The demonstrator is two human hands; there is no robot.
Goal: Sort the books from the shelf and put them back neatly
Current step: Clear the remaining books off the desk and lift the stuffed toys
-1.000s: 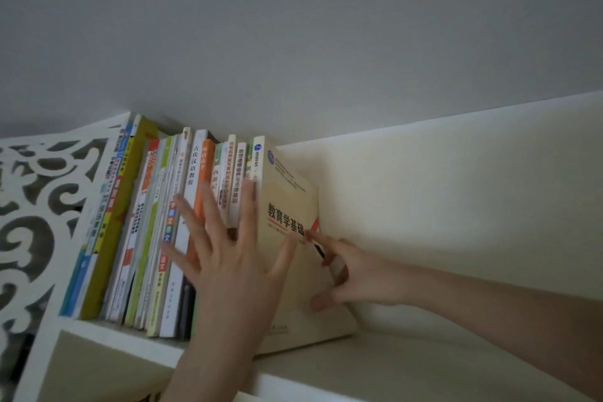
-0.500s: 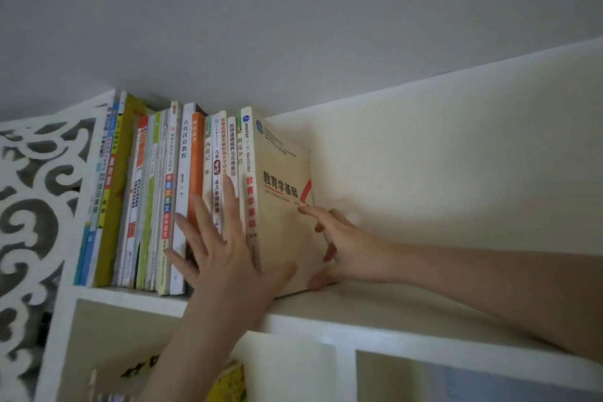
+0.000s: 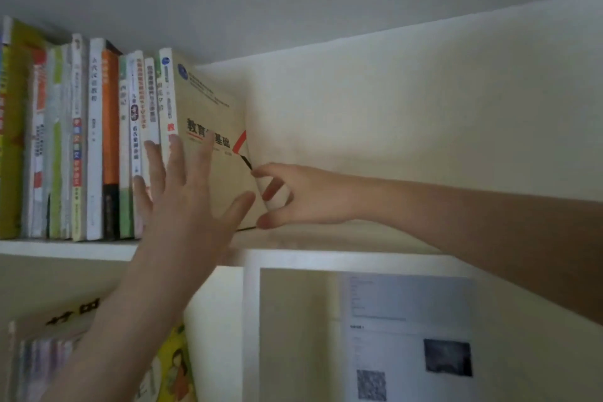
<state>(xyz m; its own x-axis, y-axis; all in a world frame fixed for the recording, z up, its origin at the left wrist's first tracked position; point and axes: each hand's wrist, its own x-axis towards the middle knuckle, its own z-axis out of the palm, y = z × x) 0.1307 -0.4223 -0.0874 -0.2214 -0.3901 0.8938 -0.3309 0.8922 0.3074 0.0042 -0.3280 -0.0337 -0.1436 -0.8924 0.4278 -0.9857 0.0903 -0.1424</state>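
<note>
A row of upright books (image 3: 94,140) fills the left part of the top shelf (image 3: 342,238). At its right end stands a beige book (image 3: 208,101) with dark characters and a red mark on the cover. My left hand (image 3: 186,206) is spread flat, fingers straight, over the spines of the beige book and its neighbours. My right hand (image 3: 300,196) reaches in from the right. Its index fingertip and thumb touch the rear part of the beige cover, with the other fingers loosely curled. The book's lower spine is hidden behind my left hand.
To the right of the beige book the top shelf holds nothing up to the back wall. Below, a white divider (image 3: 251,320) separates a compartment with more books (image 3: 169,369) from one holding a printed sheet (image 3: 408,336) with a QR code.
The beige book went from leaning to standing straight against the row. My left hand slid right onto its spine, my right hand moved back along the cover, and the view dropped.
</note>
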